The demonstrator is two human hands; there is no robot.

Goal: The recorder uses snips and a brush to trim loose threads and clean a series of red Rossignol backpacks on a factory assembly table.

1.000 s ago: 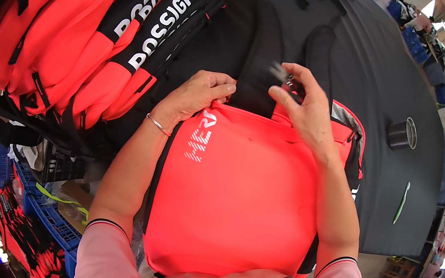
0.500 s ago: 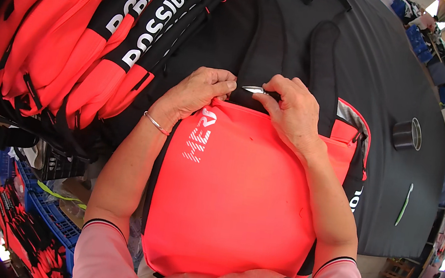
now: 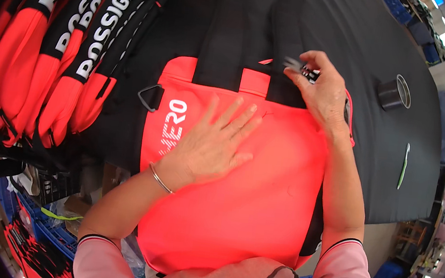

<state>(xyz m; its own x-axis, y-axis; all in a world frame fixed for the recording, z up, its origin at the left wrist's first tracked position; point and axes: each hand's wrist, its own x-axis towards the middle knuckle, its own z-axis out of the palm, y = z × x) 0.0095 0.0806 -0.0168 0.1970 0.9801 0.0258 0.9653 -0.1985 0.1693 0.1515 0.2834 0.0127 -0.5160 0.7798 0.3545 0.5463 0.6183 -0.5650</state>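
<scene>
A bright red-orange backpack [image 3: 235, 217] lies flat in front of me, with its black shoulder straps [image 3: 224, 40] stretching away over the table. My left hand [image 3: 217, 141] rests on the red panel beside the white print, fingers spread and slightly blurred. Above the bag's upper right part, my right hand [image 3: 325, 98] is closed around small thread snips [image 3: 295, 66], their blades pointing left and smeared by motion. A few short dark loose threads [image 3: 268, 114] lie on the red fabric. A black triangular ring [image 3: 149, 98] sticks out at the bag's upper left edge.
Several red and black backpacks [image 3: 65, 93] stand stacked at the far left. On the black-covered table [image 3: 361, 171], a dark metal cup [image 3: 394, 94] and a green-and-white toothbrush-like tool [image 3: 404, 166] lie to the right. Blue crates [image 3: 53, 229] sit below the table at lower left.
My left hand has left the bag's top edge and now lies flat on the panel. My right hand with the snips has moved up and right. The bag's top edge and ring now show.
</scene>
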